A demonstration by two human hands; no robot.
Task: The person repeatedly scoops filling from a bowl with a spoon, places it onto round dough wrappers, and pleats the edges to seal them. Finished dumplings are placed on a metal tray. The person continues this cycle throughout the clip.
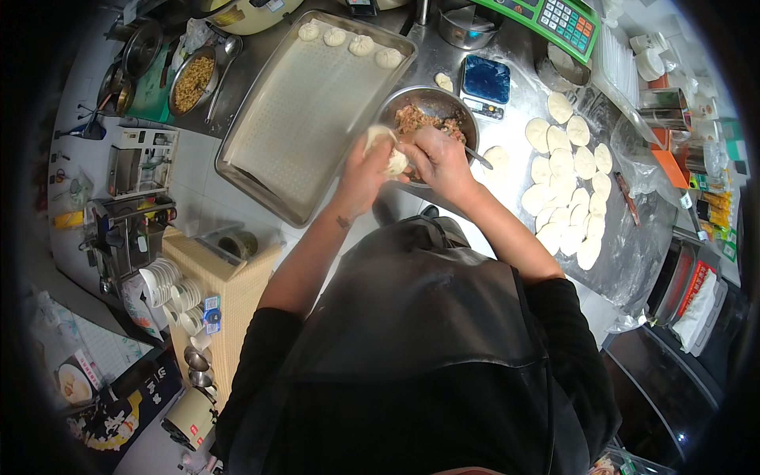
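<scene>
My left hand [363,177] cups a filled dough bun [396,162] at the near-left rim of a steel bowl [470,116]. The fingers of my right hand [438,159] pinch the bun's edge from the other side. Inside the bowl lies minced filling [412,117], partly hidden by my hands. A utensil handle [480,159] sticks out over the bowl's right rim. On the left, a metal tray [297,113] bears several pleated buns [361,45] in a row along its far end. Right of the bowl, a single dough round [496,159] lies on the floured steel table [623,261].
Many flat dough rounds [561,163] spread over the table's right side, beside a thin rolling pin [627,199]. Behind the bowl stand a small digital scale [485,80] and a green scale [564,27]. A bowl of chopped filling [193,80] and a spoon [224,77] lie far left.
</scene>
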